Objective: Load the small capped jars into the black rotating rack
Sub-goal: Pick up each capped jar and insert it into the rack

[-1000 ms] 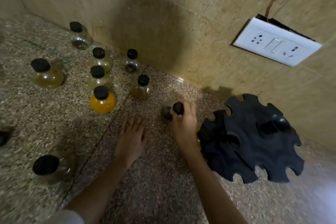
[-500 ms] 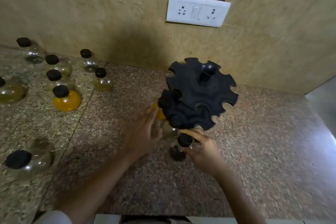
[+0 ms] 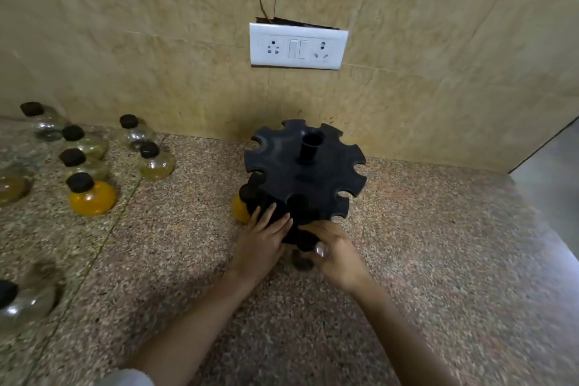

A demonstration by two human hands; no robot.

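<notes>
— Inspector: Your loose capped jars (image 3: 91, 196) stand far left on the speckled counter (image 3: 438, 260). Labels?
— Assistant: None legible. Your left hand (image 3: 261, 243) lies flat, fingers spread, against the black rotating rack (image 3: 305, 178). Your right hand (image 3: 336, 252) pinches a small jar (image 3: 302, 262) at the rack's near edge. An orange jar (image 3: 239, 208) sits already slotted.

black rack (image 3: 300, 178), orange jar (image 3: 92, 197) (black-capped), speckled counter (image 3: 438, 260)

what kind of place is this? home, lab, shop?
Probably a home kitchen counter: a speckled granite worktop, a beige stone-tiled wall with a white socket-and-switch plate, and small black-capped glass jars beside a black notched rotating rack.
</notes>
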